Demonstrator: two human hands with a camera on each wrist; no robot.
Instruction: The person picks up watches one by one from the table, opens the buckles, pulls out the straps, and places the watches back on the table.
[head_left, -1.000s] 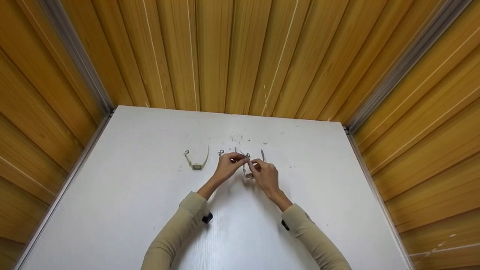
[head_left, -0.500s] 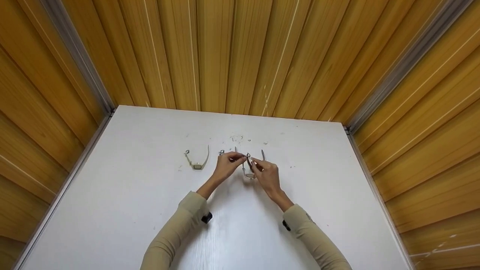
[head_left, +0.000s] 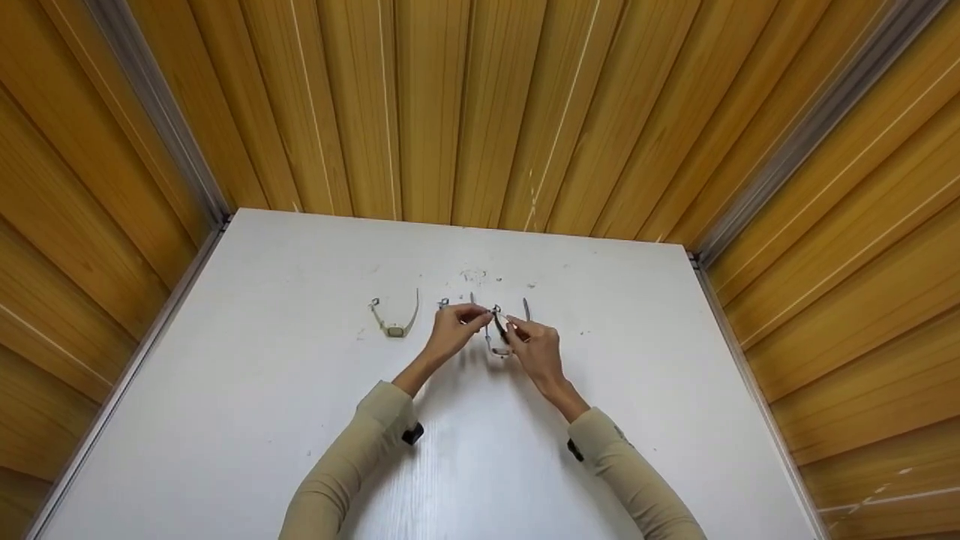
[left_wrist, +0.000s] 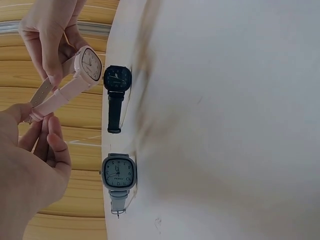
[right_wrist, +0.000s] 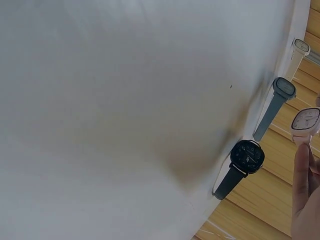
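Note:
Both hands hold a pink wristwatch in the air over the table's far part. In the left wrist view, my left hand pinches the buckle end of its strap, where the two strap ends meet. My right hand grips the holed strap nearer the square dial. The right wrist view shows the pink dial beside the right fingers. Close by on the table stand a black watch and a grey-blue watch; in the head view the hands partly cover both.
A cream watch stands to the left of the hands, strap spread. The white table carries small marks near its far edge. Wood-patterned walls rise behind and on both sides.
My right hand has shifted slightly right and back, opening a small gap between the fingertips of both hands. The left hand barely moves and keeps its pinch.

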